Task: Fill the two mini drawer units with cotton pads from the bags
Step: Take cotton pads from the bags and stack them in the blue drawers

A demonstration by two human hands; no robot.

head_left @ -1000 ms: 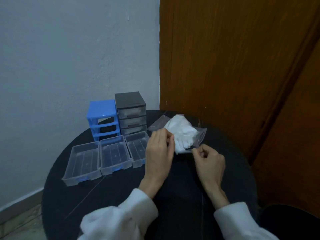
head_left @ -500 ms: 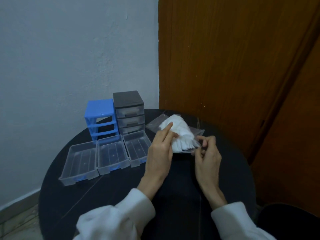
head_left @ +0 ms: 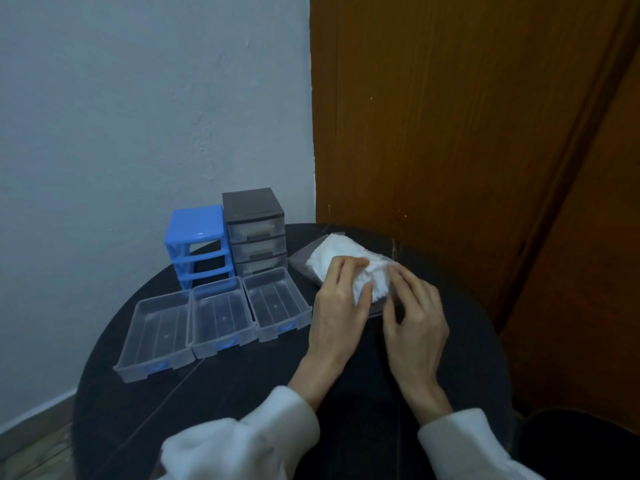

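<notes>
A clear plastic bag stuffed with white cotton pads lies on the round black table. My left hand grips the white pads at the bag's near end, fingers over them and thumb underneath. My right hand holds the bag's open edge beside it. The blue drawer unit stands as a bare frame at the back left. Next to it stands the grey drawer unit with its three drawers pushed in. Three clear drawers with blue handles lie in a row in front of the units, nothing in them.
A pale wall rises behind the units and a brown wooden door stands right behind the table's far right edge. The table's rim curves close around the drawers on the left. My white sleeves cover the near part of the table.
My left hand has gone from touching the pads with raised fingers to gripping them. My right hand has moved up onto the bag's edge. The view has shifted slightly.
</notes>
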